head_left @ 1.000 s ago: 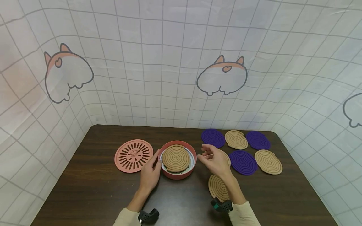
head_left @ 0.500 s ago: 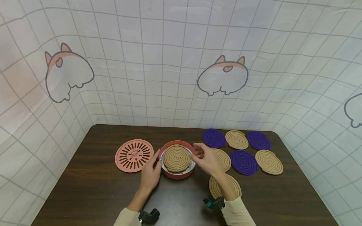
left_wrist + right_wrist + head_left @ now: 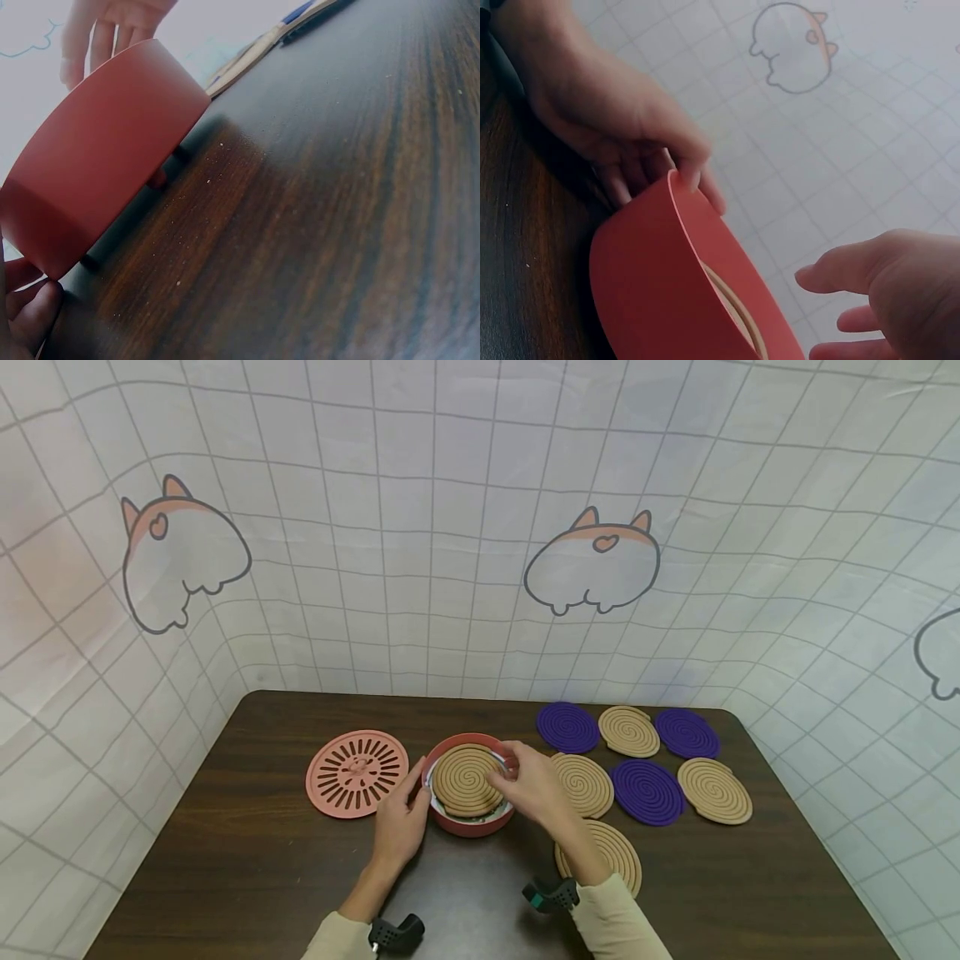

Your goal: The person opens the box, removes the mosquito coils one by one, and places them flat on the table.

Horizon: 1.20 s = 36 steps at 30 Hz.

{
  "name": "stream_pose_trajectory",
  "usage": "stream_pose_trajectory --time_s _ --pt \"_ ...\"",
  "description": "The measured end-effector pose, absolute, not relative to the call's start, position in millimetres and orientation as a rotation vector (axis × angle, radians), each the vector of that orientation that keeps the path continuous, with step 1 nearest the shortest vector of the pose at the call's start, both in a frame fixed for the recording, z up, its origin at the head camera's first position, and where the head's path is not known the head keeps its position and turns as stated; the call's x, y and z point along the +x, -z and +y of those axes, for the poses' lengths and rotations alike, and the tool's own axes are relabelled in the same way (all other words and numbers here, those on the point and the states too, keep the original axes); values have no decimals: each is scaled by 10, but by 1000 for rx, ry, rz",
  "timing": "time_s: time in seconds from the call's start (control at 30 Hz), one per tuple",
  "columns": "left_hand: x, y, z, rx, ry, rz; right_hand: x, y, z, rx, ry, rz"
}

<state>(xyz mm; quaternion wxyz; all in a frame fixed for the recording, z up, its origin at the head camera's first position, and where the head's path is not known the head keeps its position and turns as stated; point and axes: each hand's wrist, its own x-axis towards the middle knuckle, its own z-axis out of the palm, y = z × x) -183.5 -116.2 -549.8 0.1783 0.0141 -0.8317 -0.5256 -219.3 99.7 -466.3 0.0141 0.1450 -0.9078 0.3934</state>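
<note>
A red round mosquito coil holder stands on the table with a tan mosquito coil lying inside it. My left hand grips the holder's left side, its thumb hooked over the rim in the right wrist view. Over the holder's right edge hovers my right hand, thumb and fingers parted, the thumb overlapping the coil in the head view. From the right wrist, the right thumb shows above the rim with nothing pinched. A pink slotted lid lies left of the left hand.
Several loose coils lie flat on the right, purple ones and tan ones mixed. One tan coil is partly under the right forearm. Gridded white cloth rises behind the dark wooden table.
My right hand has moved left, from beside the holder to over its right rim, uncovering more of the tan coils behind it. The left hand has kept its grip.
</note>
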Motion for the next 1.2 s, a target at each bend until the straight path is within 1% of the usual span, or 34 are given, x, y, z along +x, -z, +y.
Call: stream_pose_trajectory --time_s 0.47,1.2 --pt "-1838 5508 -1165 28 1458 -2351 -2265 4696 846 496 -1086 -2945" --pt "-1838 5505 -1178 27 1480 -2351 -2261 4705 665 427 -994 -3067"
